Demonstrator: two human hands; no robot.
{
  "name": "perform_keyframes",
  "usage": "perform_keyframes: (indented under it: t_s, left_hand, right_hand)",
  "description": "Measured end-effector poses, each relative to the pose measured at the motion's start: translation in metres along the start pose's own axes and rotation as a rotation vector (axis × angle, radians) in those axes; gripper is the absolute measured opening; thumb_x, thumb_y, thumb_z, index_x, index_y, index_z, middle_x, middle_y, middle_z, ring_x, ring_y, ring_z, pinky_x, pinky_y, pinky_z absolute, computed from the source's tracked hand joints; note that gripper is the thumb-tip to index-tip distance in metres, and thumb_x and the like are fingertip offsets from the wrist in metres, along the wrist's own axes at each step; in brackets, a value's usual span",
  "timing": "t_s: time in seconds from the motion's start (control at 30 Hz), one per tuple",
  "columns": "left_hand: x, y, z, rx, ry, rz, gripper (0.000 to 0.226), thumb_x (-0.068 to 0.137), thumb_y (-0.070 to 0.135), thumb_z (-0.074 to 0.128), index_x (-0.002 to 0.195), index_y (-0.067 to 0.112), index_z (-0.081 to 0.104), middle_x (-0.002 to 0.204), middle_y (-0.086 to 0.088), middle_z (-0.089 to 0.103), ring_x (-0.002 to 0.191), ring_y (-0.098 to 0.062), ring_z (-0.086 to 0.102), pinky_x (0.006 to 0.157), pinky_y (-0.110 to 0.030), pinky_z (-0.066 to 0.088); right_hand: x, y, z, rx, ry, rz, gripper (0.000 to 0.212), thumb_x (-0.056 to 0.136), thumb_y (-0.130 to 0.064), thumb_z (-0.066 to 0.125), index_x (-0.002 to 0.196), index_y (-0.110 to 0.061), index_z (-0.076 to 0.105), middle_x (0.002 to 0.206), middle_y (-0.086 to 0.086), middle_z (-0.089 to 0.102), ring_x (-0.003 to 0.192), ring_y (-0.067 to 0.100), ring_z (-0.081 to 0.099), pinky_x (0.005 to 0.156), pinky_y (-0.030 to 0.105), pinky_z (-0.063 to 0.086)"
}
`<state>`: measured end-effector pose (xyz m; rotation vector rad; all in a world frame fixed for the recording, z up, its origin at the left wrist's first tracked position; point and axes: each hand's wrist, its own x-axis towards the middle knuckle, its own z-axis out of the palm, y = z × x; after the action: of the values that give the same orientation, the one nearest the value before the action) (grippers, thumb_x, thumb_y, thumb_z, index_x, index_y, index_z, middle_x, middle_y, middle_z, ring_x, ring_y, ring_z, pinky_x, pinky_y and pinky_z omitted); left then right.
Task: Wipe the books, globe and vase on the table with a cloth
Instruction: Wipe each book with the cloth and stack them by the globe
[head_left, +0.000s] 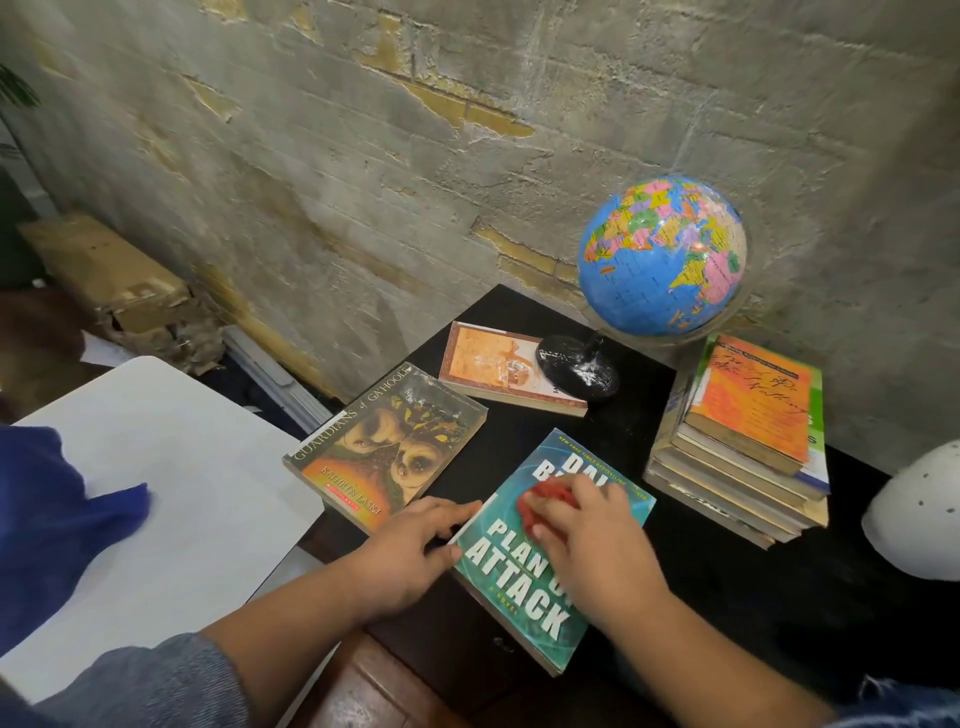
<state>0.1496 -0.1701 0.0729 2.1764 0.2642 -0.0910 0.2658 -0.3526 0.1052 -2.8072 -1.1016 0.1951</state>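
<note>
A teal book (524, 597) titled "Plan of Attack" lies on the black table (727, 582). My right hand (587, 540) presses a red cloth (545, 501) onto its cover. My left hand (415, 545) rests flat at the book's left edge, fingers touching it. Left of it lies a brown owl-cover book (384, 441), and behind that an orange book (498, 369). A blue globe (662, 254) on a black base (579, 366) stands at the back. A stack of books (748, 441) sits to the right. The white vase (919, 512) shows partly at the right edge.
A rough brick wall (415, 156) runs behind the table. To the left stands a white surface (171, 467) with a blue cloth (57, 514) on it. A cardboard box (114, 275) lies on the floor by the wall.
</note>
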Motion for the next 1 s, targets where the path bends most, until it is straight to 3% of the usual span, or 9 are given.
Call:
perform_keyframes:
  t_s: [0.07, 0.13, 0.33, 0.4, 0.6, 0.7, 0.83, 0.93, 1.0]
  left_hand:
    - [0.001, 0.000, 0.000, 0.020, 0.009, 0.020, 0.051, 0.094, 0.017, 0.055, 0.140, 0.033, 0.040, 0.126, 0.009, 0.045, 0.111, -0.005, 0.047, 0.099, -0.014, 0.036]
    - [0.002, -0.001, -0.001, 0.049, 0.009, 0.034, 0.051, 0.094, 0.017, 0.056, 0.141, 0.030, 0.040, 0.128, 0.005, 0.047, 0.110, -0.007, 0.048, 0.097, -0.010, 0.034]
    - [0.002, 0.001, -0.002, 0.092, -0.025, 0.018, 0.053, 0.097, 0.021, 0.052, 0.145, 0.030, 0.032, 0.133, 0.007, 0.043, 0.117, -0.006, 0.044, 0.096, -0.008, 0.028]
    - [0.002, 0.000, -0.002, 0.092, -0.024, 0.018, 0.053, 0.097, 0.021, 0.051, 0.145, 0.030, 0.032, 0.133, 0.007, 0.042, 0.116, -0.005, 0.044, 0.095, -0.007, 0.028]
    - [0.002, 0.000, -0.002, 0.062, -0.018, 0.013, 0.052, 0.096, 0.019, 0.053, 0.143, 0.032, 0.036, 0.125, 0.011, 0.042, 0.115, -0.006, 0.046, 0.103, -0.016, 0.034]
    - [0.002, 0.001, -0.003, 0.059, -0.028, 0.014, 0.052, 0.096, 0.020, 0.052, 0.143, 0.033, 0.034, 0.129, 0.009, 0.043, 0.115, -0.006, 0.046, 0.099, -0.013, 0.034]
    - [0.001, 0.001, -0.003, 0.050, -0.031, 0.008, 0.051, 0.097, 0.020, 0.052, 0.143, 0.034, 0.035, 0.128, 0.011, 0.042, 0.115, -0.005, 0.046, 0.098, -0.012, 0.032]
    - [0.001, 0.000, -0.003, 0.056, -0.029, 0.007, 0.050, 0.097, 0.022, 0.052, 0.142, 0.035, 0.035, 0.127, 0.014, 0.041, 0.116, -0.003, 0.044, 0.102, -0.016, 0.034]
    - [0.001, -0.001, -0.003, 0.046, -0.030, 0.009, 0.051, 0.096, 0.021, 0.052, 0.142, 0.036, 0.036, 0.127, 0.014, 0.041, 0.115, -0.002, 0.044, 0.100, -0.015, 0.034]
  right_hand:
    - [-0.002, -0.017, 0.003, 0.030, -0.023, -0.138, 0.040, 0.098, -0.048, 0.040, 0.137, -0.048, 0.041, 0.136, -0.020, 0.033, 0.118, 0.013, 0.030, 0.100, 0.030, 0.039]
    - [0.020, -0.016, 0.004, 0.054, -0.028, -0.148, 0.037, 0.097, -0.048, 0.042, 0.134, -0.048, 0.046, 0.135, -0.019, 0.036, 0.117, 0.014, 0.032, 0.099, 0.032, 0.040]
    - [0.076, 0.035, 0.002, 0.023, 0.069, 0.222, 0.035, 0.097, -0.047, 0.043, 0.131, -0.048, 0.050, 0.134, -0.009, 0.041, 0.111, 0.021, 0.036, 0.097, 0.040, 0.043]
    - [0.067, 0.033, 0.001, 0.002, 0.082, 0.256, 0.036, 0.098, -0.045, 0.042, 0.133, -0.046, 0.049, 0.135, -0.008, 0.040, 0.111, 0.023, 0.036, 0.097, 0.040, 0.043]
    - [-0.003, -0.005, 0.009, 0.100, -0.021, -0.153, 0.038, 0.095, -0.049, 0.045, 0.133, -0.054, 0.045, 0.134, -0.025, 0.032, 0.117, 0.010, 0.030, 0.101, 0.030, 0.039]
    - [0.010, 0.034, 0.009, 0.065, 0.065, -0.004, 0.036, 0.094, -0.051, 0.046, 0.130, -0.055, 0.048, 0.132, -0.024, 0.038, 0.116, 0.010, 0.032, 0.102, 0.034, 0.038]
    - [0.026, 0.072, 0.013, 0.132, 0.195, 0.223, 0.034, 0.093, -0.040, 0.055, 0.127, -0.044, 0.058, 0.131, -0.010, 0.049, 0.120, 0.019, 0.036, 0.107, 0.039, 0.036]
    - [-0.004, 0.039, 0.019, 0.143, 0.130, -0.004, 0.035, 0.093, -0.041, 0.054, 0.128, -0.045, 0.057, 0.135, -0.020, 0.043, 0.128, 0.010, 0.032, 0.113, 0.031, 0.028]
    - [-0.034, 0.015, 0.020, 0.188, 0.077, -0.223, 0.037, 0.091, -0.049, 0.049, 0.128, -0.048, 0.054, 0.133, -0.025, 0.042, 0.128, 0.004, 0.032, 0.109, 0.028, 0.031]
